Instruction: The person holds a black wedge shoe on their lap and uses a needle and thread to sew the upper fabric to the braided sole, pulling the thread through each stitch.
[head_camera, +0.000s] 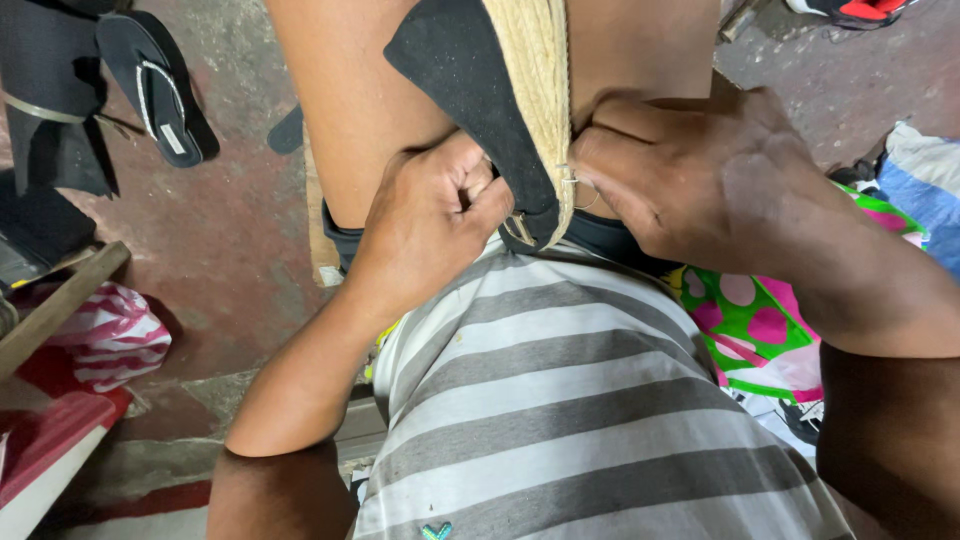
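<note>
Head view: L hand (435, 225) & R hand (700, 175), grips tight on shoe (480, 90) edge (no slack).

Shoe (500, 110) top cut off by upper frame edge; heel end hidden between hands. Left hand (435, 225) fingertips curled under, hidden. Right hand (700, 170) fingertips hidden behind shoe edge. Small metal ring (583, 192) at seam, too small to tell what. Red-black shoe (860, 10) cut by top edge. Dark sandal (160, 85) partly cropped.
</note>
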